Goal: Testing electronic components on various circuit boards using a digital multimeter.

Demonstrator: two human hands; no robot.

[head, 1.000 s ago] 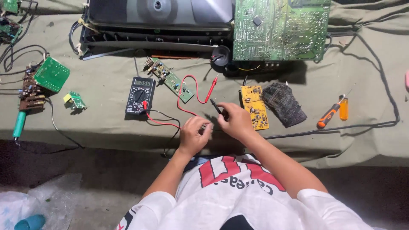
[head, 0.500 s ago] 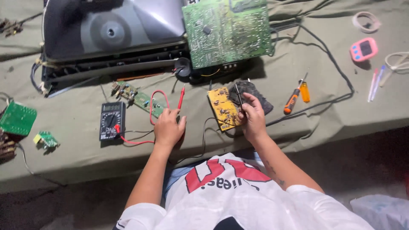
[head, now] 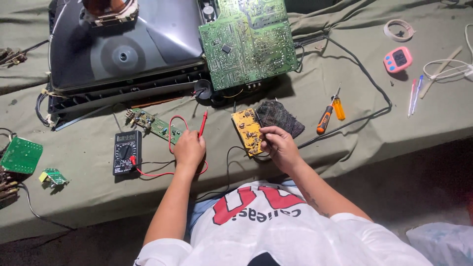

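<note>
My left hand (head: 189,148) grips a red probe (head: 203,123) whose tip points up the table, just right of a small green circuit strip (head: 157,126). Red lead wire loops from it back to a black multimeter (head: 127,152) to the left. My right hand (head: 277,145) pinches a thin black probe against the right edge of a yellow circuit board (head: 248,129) lying flat on the green cloth (head: 345,148). A dark ribbed pad (head: 282,116) lies behind that hand.
A large green circuit board (head: 249,39) leans on a picture tube (head: 123,49) at the back. An orange-handled screwdriver (head: 327,116), black cable, pink timer (head: 398,59), tape roll (head: 399,29) and pens (head: 414,91) lie right. Green boards (head: 19,155) lie far left.
My hands, close together a second ago, have spread apart. The right hand went to the yellow board, the left toward the green strip with the red probe. The view shifted right.
</note>
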